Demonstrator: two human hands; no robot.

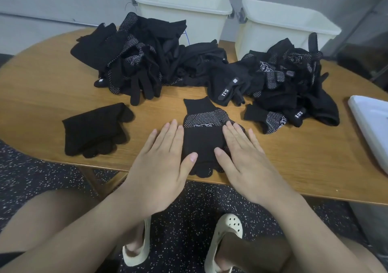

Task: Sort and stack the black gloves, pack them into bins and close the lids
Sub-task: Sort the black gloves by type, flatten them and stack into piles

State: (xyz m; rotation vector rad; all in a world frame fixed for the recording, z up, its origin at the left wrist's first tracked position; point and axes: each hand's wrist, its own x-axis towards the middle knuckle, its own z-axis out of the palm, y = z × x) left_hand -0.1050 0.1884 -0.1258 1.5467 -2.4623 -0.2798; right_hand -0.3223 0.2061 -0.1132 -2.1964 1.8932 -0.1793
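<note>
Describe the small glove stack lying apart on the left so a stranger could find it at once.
Start at the wooden table and find the big glove heap in front of the left bin. Nearer the table's front edge, left of the left hand, lies the small stack. Unlike the tangled heaps, it lies flat, alone, and shows no white dots.

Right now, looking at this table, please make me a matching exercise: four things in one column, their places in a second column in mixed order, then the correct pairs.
Things:
1. small glove stack
2. white lid
3. two bins
4. glove under both hands

Places:
A. at the far edge, behind the loose heaps
B. at the right edge of the table
C. near edge, centre
D. near the table's left side, apart from the heaps

Pairs: 1-D, 2-B, 3-A, 4-C
</note>
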